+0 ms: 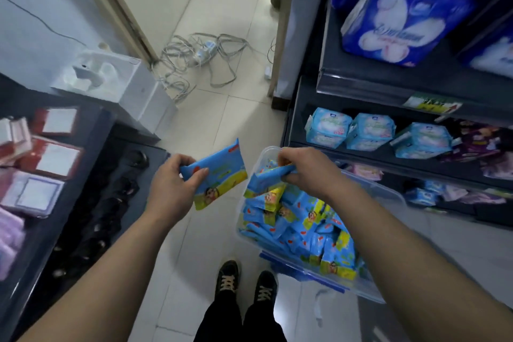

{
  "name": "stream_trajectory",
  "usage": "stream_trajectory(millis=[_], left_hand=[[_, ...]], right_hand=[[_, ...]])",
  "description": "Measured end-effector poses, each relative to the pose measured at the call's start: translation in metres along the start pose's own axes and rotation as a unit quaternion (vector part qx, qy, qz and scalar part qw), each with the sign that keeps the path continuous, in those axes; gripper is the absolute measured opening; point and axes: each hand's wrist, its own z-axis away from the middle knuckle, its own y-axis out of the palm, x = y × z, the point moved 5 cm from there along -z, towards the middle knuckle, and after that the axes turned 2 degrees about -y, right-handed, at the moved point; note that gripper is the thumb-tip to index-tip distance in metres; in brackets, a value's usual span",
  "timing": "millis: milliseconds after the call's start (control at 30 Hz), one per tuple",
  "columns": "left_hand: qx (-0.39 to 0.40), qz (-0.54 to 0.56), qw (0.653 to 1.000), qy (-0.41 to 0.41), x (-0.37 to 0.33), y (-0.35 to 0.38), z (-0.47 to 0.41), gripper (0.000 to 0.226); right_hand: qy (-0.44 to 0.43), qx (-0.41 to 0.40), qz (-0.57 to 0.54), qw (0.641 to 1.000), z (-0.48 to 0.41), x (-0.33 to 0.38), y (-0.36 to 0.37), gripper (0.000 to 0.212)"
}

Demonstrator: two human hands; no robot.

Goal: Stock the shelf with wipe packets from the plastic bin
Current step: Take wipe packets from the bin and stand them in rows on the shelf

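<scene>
Left hand (173, 183) grips one wipe packet (219, 172) beside the plastic bin (388, 197); right hand (302, 172) pinches a second packet (270, 175) just over the pile inside. I'd lift that one clear, then carry both flat to the shelf (416, 165) on the right.

Single head-worn wide-angle view, tilted steeply down, close above plastic bin (388, 194).
</scene>
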Motion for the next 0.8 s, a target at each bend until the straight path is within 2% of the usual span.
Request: stream_trajectory(millis=[200,433,633,800], left_hand=[[-0.080,0.055,0.995,0.013,-0.040,-0.088,0.031,0.021],[-0.208,0.120,0.971,0.015,-0.048,-0.216,0.076,0.028],[-0.352,0.188,0.917,0.012,-0.025,-0.334,0.126,0.021],[-0.451,0.191,0.872,0.006,0.012,-0.422,0.168,0.017]], right_hand=[[-0.066,-0.035,0.005,0.997,0.009,0.094,-0.091,0.018],[-0.195,-0.082,0.014,0.977,0.007,0.224,-0.163,0.018],[-0.304,-0.106,0.013,0.947,0.004,0.351,-0.184,0.019],[-0.390,-0.108,0.024,0.914,-0.001,0.462,-0.172,0.019]])
